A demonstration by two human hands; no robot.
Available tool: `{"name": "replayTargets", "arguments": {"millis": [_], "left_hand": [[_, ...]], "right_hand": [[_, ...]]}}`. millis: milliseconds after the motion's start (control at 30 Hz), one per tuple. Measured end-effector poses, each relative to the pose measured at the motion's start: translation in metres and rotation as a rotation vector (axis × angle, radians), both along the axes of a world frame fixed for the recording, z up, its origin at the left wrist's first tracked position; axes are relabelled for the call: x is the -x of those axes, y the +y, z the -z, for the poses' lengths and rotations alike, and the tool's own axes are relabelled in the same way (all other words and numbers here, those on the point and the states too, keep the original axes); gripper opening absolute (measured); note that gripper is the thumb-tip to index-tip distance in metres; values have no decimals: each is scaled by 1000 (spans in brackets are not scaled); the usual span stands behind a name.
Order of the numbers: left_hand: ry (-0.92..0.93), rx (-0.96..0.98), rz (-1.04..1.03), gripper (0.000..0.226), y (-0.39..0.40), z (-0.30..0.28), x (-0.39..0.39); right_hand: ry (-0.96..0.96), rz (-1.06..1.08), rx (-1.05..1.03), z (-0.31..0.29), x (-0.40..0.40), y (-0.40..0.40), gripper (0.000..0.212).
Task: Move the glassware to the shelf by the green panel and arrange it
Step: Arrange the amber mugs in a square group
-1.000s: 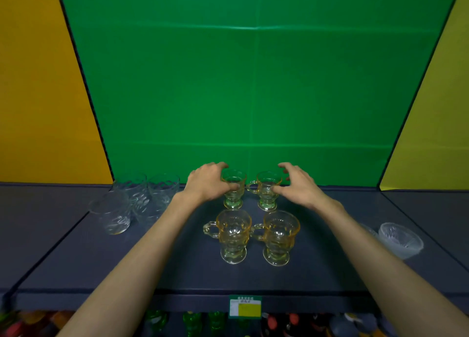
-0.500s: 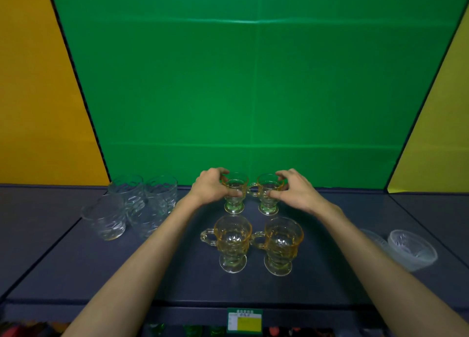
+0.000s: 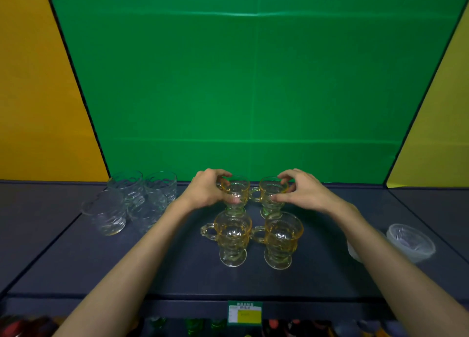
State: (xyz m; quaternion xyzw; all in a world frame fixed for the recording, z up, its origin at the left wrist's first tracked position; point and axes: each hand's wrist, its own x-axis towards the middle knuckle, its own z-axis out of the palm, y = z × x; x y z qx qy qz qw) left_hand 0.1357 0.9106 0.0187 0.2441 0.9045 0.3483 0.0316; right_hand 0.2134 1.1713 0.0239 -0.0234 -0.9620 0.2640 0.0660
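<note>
I hold two small amber glass mugs at the back of the dark shelf [image 3: 76,260], right in front of the green panel [image 3: 253,82]. My left hand [image 3: 206,190] curls around the back left mug [image 3: 234,193], with my thumb on its front and my fingers over its far rim. My right hand [image 3: 305,192] curls around the back right mug [image 3: 270,197] the same way. Both mugs stand upright, side by side, and the handle of the right one sticks out at 9 o'clock toward the left one.

Just in front of them, at 6 o'clock, stand two more amber mugs. The front left mug [image 3: 232,237] and the front right mug [image 3: 280,240] are upright, and their handles point to 9 o'clock too. The four mugs make a little square.

At 9 o'clock from the mugs there is a bunch of clear glass cups [image 3: 132,202], close together. The nearest one looks tilted. Over at 3 o'clock, past my right arm, a clear glass bowl [image 3: 409,242] sits near the side of the shelf.

On the front edge of the shelf, at 6 o'clock, there is a small green and yellow tag [image 3: 245,312]. Under it I see colored things, but they are too blurry to tell.
</note>
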Motion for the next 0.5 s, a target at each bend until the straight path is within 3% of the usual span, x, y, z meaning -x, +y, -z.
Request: {"name": "replayTargets", "arguments": {"millis": [500], "left_hand": [[12,4,76,84,-15,-2,-18]], "right_hand": [[-42,-81,34,-9,-23,-1,78]]}}
